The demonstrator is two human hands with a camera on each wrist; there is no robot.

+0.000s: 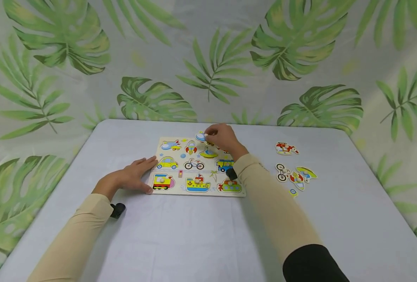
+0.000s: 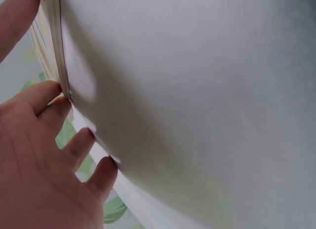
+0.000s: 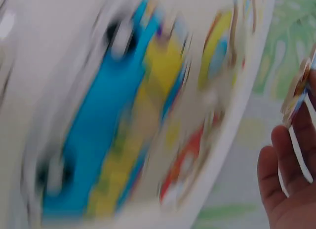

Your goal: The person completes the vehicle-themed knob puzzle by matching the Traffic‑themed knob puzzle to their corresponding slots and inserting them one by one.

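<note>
A wooden picture puzzle board (image 1: 180, 173) with printed vehicles lies flat on the table. My left hand (image 1: 135, 175) rests at its left edge, fingers spread and the thumb near the lower left corner. In the left wrist view, fingertips (image 2: 102, 177) touch the tabletop beside the board's edge. Over the board's far edge, my right hand (image 1: 224, 138) pinches a blue-and-white airplane puzzle piece (image 1: 200, 136). Knobbed train (image 1: 161, 181), ship (image 1: 197, 183) and submarine (image 1: 229, 186) pieces sit in the lower row. The right wrist view is blurred and shows the bus (image 3: 94, 120) up close.
Right of the board lie loose pieces: a red helicopter (image 1: 286, 148), a bicycle (image 1: 282, 172), a rocket (image 1: 297, 180) and a yellow-green flying saucer (image 1: 306, 172), the last three bunched together. A small yellow-and-blue round part (image 1: 293, 192) shows below them. Leaf-patterned cloth (image 1: 215, 74) hangs behind the white table (image 1: 194, 235).
</note>
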